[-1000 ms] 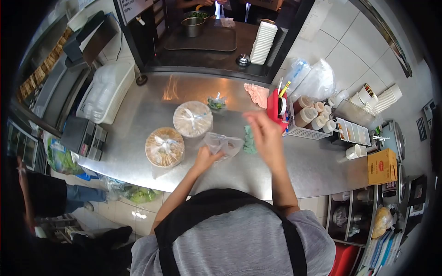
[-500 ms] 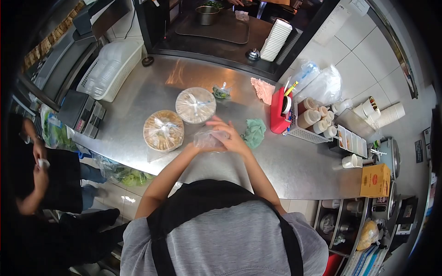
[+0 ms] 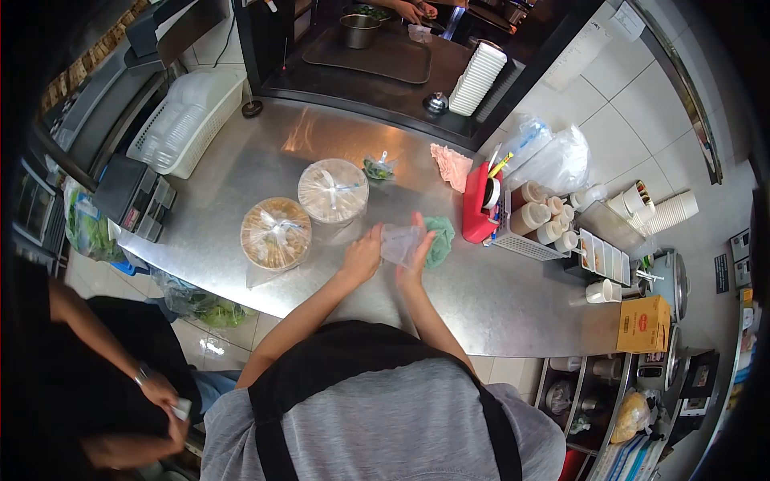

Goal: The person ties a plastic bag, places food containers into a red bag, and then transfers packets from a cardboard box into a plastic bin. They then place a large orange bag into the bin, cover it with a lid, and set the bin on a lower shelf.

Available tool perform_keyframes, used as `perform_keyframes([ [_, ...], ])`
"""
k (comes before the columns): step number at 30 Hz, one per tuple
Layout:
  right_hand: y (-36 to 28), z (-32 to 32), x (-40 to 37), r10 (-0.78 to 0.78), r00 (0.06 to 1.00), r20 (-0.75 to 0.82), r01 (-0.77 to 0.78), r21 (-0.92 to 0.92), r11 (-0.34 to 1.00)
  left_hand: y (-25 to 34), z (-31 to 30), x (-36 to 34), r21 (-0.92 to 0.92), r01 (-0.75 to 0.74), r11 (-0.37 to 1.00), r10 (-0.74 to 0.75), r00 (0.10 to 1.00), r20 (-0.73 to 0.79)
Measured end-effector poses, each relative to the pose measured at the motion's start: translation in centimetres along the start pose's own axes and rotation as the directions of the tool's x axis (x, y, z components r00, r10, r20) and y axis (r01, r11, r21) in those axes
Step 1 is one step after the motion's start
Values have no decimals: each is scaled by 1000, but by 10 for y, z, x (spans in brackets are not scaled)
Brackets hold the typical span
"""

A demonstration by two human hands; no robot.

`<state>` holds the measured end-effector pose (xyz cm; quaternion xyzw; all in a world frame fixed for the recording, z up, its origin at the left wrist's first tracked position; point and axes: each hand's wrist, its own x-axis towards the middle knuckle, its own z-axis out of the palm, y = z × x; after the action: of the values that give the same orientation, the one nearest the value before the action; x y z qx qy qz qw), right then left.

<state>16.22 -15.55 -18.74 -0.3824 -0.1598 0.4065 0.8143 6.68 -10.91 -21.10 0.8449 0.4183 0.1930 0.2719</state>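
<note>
Clear plastic bag (image 3: 399,244): located over the near half of the steel bench (image 3: 513,301), between the two hands and a little in from the near edge. It spans crosswise from one hand to the other; its long axis cannot be told with certainty — the film is crumpled and see-through.

Left hand (image 3: 365,255): at the bag's left side, the bag lying directly to the right of its fingers. These are together; their tips are partly hidden, so a clamp cannot be confirmed.

Right hand (image 3: 413,260): at the bag's right side, fingers apart, film in front of the palm. Neither hand is nearer — both meet the bag. The green cloth (image 3: 440,244) is just beyond the right fingers, while the paler wrapped bowl (image 3: 333,191) is nearer the left hand.
</note>
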Motion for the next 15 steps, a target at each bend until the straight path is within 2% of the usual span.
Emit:
perform_keyframes([
  [3,63,-47,-6,63,996,62,-53,-154,987,5,5,-3,-13,-2,1000,2,1000,-5],
  [6,80,-64,-8,259,950,174,-219,-219,951,16,8,-8,-82,27,996,-28,1000,-5],
  [8,58,-44,-16,261,941,217,-249,-79,965,24,-5,-8,-80,58,995,-55,998,31],
  [9,46,-38,-17,261,935,240,-266,-14,964,19,0,-7,-107,0,994,1,1000,10],
  [11,38,-52,-6,178,879,443,-141,-115,983,1,11,-1,-151,-122,981,117,992,-42],
  [12,33,-53,-1,144,831,538,-71,-153,986,-2,9,0,-213,-91,973,87,996,-30],
  [14,26,-54,11,143,788,599,166,-429,888,-6,8,2,-334,-26,942,28,1000,2],
  [15,24,-49,13,102,791,603,280,-505,817,-4,6,3,-294,-54,954,49,999,-23],
])
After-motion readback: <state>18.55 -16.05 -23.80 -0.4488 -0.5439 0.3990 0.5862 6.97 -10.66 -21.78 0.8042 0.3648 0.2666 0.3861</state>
